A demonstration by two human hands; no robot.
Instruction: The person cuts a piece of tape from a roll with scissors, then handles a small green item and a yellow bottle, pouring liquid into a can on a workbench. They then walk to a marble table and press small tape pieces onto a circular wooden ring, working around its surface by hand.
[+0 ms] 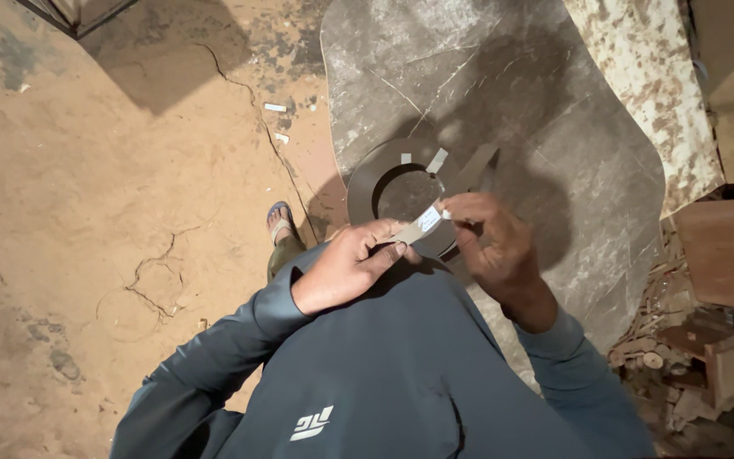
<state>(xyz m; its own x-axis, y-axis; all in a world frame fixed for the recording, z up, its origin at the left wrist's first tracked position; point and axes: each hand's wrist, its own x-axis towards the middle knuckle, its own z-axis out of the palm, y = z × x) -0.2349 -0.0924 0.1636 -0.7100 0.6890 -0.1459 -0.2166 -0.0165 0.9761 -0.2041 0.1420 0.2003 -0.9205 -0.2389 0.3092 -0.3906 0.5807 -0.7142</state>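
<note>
Left hand (352, 262): fingers curled, thumb and forefinger pinching the near end of a thin grey strip (411, 230) that runs up and to the right, carrying a small pale label (429, 218) near its far end. Right hand (488, 240): fingertips closed on the far end of the same strip, beside the label, knuckles turned toward the camera; both hands meet over the strip, close in front of the chest. Directly behind the hands: a flat coil of grey banding (380, 174) lying on a stone slab (571, 144), ring-shaped with an open centre, its near edge hidden by the hands; two small pale tabs sit on its upper face, and a loose tail of banding (476, 166) rises off its right side. The strip appears to lead from the coil, though the join is hidden. Slab: grey, veined, broad, with a rounded left edge. Clothing: dark blue long-sleeved top (384, 374) with a small pale emblem at the lower front. Below left of the hands: one foot in a sandal (280, 223) on a sandy, cracked floor (87, 212), with a few pale scraps near the slab's edge. Upper right: a mottled cream-and-brown slab (647, 76) leaning beside the grey one. Far right: brown boards and a heap of wood offcuts (681, 357).
</note>
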